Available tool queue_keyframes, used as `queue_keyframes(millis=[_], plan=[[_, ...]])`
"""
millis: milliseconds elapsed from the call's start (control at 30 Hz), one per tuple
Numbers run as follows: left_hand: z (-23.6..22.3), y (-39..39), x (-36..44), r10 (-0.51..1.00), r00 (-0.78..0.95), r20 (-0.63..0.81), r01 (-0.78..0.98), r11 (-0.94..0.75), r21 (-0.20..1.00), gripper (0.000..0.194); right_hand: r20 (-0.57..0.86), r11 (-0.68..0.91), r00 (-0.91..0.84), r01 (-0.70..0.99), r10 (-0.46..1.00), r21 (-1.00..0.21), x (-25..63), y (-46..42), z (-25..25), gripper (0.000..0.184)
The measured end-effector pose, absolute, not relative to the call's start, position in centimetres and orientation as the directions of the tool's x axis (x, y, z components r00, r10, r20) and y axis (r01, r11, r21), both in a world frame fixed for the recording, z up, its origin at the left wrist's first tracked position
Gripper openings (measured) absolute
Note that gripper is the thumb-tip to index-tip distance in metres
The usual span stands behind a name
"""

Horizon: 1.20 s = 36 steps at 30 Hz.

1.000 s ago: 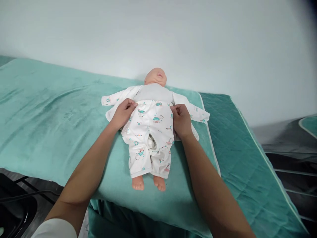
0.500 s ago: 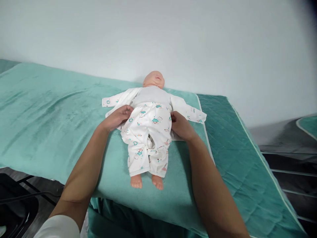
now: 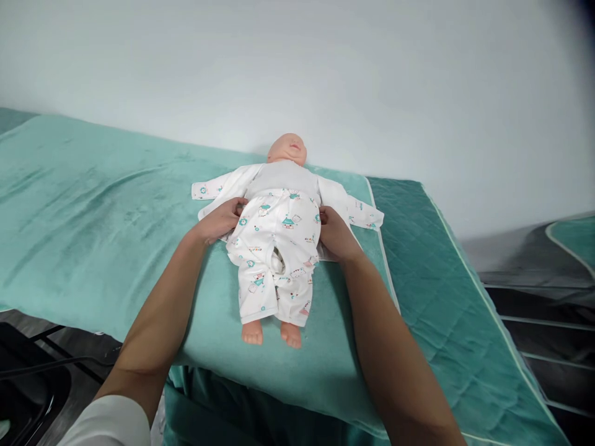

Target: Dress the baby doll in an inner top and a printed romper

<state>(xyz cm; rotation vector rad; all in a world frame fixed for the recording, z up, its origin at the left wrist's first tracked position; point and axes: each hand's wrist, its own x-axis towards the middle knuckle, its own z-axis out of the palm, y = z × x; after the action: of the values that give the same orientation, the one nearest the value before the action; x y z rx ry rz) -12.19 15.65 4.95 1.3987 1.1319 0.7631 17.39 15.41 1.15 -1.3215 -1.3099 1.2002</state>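
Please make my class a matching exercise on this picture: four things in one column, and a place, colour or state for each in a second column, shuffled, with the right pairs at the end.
Things
1. left hand
2. trousers
3. jacket
4. quilted mat

Places, colours, states
A. sleeves spread out to both sides
B. dark green, toward the right of the picture
C. fingers at the waist, on the picture's left side
D. on the legs of the doll

Right pairs: 1-C, 2-D, 3-A, 4-B
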Motion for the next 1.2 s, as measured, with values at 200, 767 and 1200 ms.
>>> queue_keyframes(millis=[200,767,1200], plan=[[5.2,15.1,-11.2,0.946,0.323,-0.026,0.245,-0.057,0.968,0.038,-0.082,-0.087,-0.047,-0.092,0.995,-0.992,16.2,15.1,1.4,0.049],[5.1,14.6,-9.3,0.984,0.176,-0.036,-0.053,0.046,0.998,0.032,-0.04,-0.048,-0.055,-0.135,0.998,-0.99,14.9,14.3,2.9,0.048],[3.5,15.5,-10.1,0.982,0.172,0.078,0.15,-0.105,0.983,0.034,0.006,0.007,-0.047,0.017,0.999,-1.0,14.7,14.4,2.6,0.044]])
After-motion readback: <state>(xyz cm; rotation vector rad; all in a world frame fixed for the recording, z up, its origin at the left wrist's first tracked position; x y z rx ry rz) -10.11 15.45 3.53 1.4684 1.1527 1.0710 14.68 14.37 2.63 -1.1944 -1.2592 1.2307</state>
